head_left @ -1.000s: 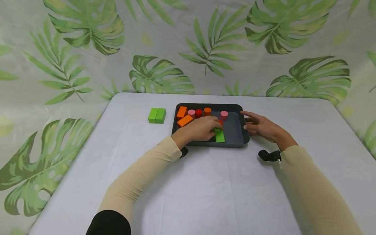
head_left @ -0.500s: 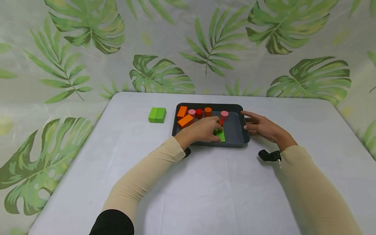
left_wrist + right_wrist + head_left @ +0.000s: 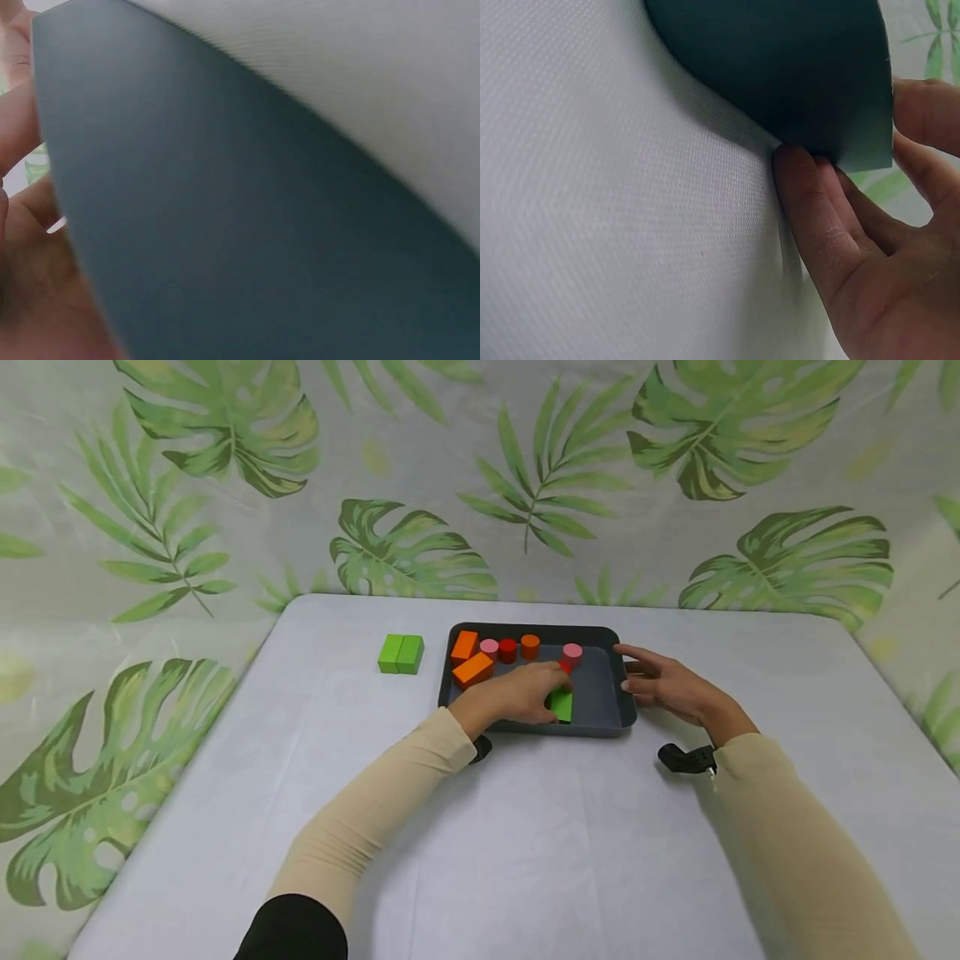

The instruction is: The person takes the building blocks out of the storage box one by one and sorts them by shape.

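Observation:
A dark grey tray (image 3: 592, 720) lies on the white table. Reaching over its near side, my left hand (image 3: 517, 691) curls its thumb and fingers round a green block (image 3: 562, 704) inside the tray, partly hidden by the hand. A red piece (image 3: 566, 666) shows just past the fingertips. My right hand (image 3: 671, 687) touches the tray's right wall from outside with its fingers fairly straight. In the right wrist view the fingertips of the right hand (image 3: 900, 255) meet the tray wall (image 3: 802, 75). The left wrist view is mostly filled by the tray wall (image 3: 225, 187).
Inside the tray stand two orange blocks (image 3: 472, 670), two pink cylinders (image 3: 572, 654), a red cylinder (image 3: 507, 650) and an orange cylinder (image 3: 530, 647). Two green blocks (image 3: 401, 654) lie side by side on the table (image 3: 525, 843), left of the tray.
My left hand has shifted slightly right, and its thumb has come to the near part of the green block. The right hand and the tray have stayed in place.

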{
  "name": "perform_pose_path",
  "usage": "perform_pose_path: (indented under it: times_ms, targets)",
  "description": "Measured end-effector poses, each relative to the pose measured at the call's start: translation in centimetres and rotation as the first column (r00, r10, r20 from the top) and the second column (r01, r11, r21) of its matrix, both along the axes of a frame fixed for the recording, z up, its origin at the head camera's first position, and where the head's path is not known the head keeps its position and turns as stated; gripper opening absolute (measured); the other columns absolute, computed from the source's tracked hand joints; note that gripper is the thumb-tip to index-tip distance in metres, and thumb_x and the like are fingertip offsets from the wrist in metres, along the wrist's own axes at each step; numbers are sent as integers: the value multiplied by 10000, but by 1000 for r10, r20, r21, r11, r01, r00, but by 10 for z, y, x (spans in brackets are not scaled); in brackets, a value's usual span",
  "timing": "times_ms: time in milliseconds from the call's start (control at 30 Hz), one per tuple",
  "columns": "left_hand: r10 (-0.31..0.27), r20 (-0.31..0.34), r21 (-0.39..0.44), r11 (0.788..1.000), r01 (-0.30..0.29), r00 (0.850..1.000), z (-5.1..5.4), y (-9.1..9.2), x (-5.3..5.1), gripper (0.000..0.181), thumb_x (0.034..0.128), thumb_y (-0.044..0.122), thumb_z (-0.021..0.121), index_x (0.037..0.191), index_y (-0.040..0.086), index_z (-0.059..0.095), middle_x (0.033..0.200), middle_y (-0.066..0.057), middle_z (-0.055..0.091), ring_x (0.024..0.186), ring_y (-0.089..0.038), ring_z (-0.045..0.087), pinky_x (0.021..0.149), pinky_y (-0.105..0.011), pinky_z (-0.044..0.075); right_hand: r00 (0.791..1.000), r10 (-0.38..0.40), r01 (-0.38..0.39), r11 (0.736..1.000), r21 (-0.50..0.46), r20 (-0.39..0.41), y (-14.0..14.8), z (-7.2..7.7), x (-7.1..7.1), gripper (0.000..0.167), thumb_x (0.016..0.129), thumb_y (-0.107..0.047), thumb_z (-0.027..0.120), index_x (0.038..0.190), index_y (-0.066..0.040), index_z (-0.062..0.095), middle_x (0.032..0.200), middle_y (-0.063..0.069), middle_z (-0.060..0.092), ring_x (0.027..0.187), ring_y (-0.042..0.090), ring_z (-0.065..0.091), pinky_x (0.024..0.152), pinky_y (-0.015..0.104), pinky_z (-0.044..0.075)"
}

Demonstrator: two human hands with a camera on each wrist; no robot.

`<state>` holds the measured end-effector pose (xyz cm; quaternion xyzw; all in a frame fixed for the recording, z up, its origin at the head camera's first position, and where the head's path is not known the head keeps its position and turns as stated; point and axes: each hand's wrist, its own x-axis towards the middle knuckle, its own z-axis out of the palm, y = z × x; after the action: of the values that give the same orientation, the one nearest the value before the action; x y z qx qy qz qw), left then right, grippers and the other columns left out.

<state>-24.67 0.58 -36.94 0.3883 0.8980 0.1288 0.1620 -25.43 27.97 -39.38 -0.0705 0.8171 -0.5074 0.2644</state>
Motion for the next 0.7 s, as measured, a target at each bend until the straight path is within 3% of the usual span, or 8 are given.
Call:
perform_pose_path:
  times_ms: [200,700]
  targets:
    - [48,34,-18,999,-48,998,-1,3,-1,625,910,218,709,1464,105,442,1437,-36,495,1195,-174,496,1057,-289,466,1000,-2,2,1000,1,0,0,1,-1,761,1016,-149,532,1611,-252,69,1647,247,122,1496,441,250,1184,595,288]
    - [45,25,-43,998,-44,999,-6,6,-3,646,905,211,715,1480,109,437,1422,-47,511,1214,-188,497,1056,-295,465,1000,4,-4,1000,1,6,0,0,-1,769,1015,-165,540,1612,-252,63,1651,245,108,1502,445,233,1189,594,275]
